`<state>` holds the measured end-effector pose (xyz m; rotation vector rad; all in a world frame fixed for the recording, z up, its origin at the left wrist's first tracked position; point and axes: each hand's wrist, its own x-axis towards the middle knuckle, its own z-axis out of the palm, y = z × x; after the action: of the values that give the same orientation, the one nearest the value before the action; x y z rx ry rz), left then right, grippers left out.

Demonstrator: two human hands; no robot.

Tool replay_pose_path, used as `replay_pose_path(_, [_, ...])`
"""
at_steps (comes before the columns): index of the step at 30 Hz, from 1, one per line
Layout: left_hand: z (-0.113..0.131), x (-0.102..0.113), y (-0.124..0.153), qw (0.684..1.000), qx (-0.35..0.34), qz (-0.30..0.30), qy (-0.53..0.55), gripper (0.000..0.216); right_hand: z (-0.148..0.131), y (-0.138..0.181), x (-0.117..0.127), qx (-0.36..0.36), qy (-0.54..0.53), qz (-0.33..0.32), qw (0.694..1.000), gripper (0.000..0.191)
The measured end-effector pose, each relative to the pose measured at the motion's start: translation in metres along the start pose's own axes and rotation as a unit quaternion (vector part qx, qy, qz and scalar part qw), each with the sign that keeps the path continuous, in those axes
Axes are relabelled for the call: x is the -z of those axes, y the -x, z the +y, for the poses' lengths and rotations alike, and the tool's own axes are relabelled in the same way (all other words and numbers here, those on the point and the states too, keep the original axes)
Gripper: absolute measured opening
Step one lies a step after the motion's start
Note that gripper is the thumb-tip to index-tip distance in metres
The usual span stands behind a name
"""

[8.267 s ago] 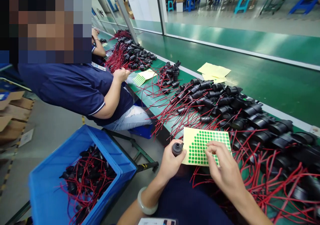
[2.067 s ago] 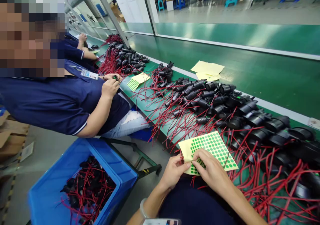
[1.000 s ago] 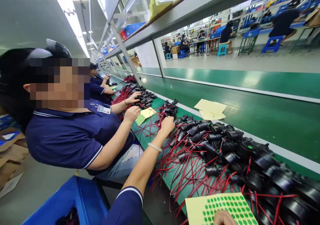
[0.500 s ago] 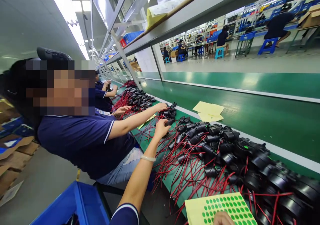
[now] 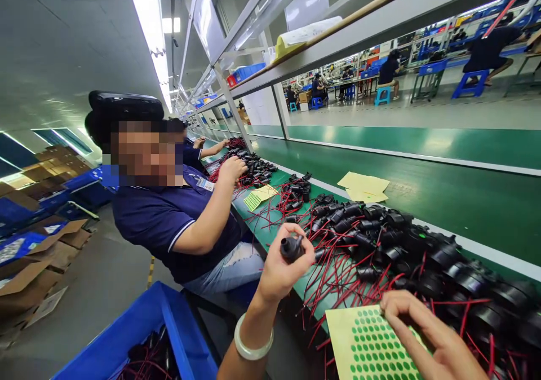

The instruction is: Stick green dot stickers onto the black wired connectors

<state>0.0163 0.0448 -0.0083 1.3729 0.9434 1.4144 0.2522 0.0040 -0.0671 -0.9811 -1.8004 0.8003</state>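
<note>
My left hand [image 5: 285, 264] is closed around a black pump-like part [image 5: 291, 247], its round nozzle end toward me. Lower right, a yellow sheet of green dot stickers [image 5: 366, 340] lies at the table's near edge. Over its upper part, my right hand [image 5: 426, 332] has thumb and forefinger pinched together; whatever is between them is too small to make out. Beyond the sheet, many similar black parts [image 5: 393, 253] with red and black wires [image 5: 333, 273] lie heaped along the green table.
A co-worker [image 5: 190, 222] sits on the left, one arm raised over another heap [image 5: 260, 168]. Another sticker sheet [image 5: 253, 199] lies near them. A blue bin [image 5: 169, 306] with wired parts stands below left. Yellow papers [image 5: 363, 185] lie on the green belt [image 5: 443, 205].
My left hand has come back from the smaller heap toward me with a black part in it. My right hand has moved up over the sticker sheet. The co-worker's arm has withdrawn from that heap.
</note>
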Motion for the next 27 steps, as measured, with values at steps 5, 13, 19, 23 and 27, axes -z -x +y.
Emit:
replay_pose_path(5, [0.012, -0.019, 0.033, 0.982, 0.115, -0.148, 0.028, 0.032, -0.066, -0.022, 0.016, 0.074, 0.038, -0.016, 0.996, 0.011])
replay_pose_path(13, [0.025, -0.028, 0.046, 0.965, 0.124, -0.217, -0.076, 0.028, -0.1, -0.026, 0.004, 0.159, 0.098, -0.134, 0.973, 0.011])
replay_pose_path(19, [0.029, -0.026, 0.052, 0.957, 0.103, -0.261, -0.071, 0.045, -0.103, -0.027, 0.001, 0.198, 0.152, -0.113, 0.962, 0.013])
replay_pose_path(23, [0.026, -0.025, 0.053, 0.953, 0.085, -0.284, -0.056, 0.038, -0.106, -0.025, 0.0, 0.22, 0.171, -0.101, 0.955, 0.011])
replay_pose_path(27, [0.024, -0.023, 0.052, 0.95, 0.061, -0.3, -0.055, 0.031, -0.108, -0.024, -0.001, 0.241, 0.187, -0.092, 0.948, 0.012])
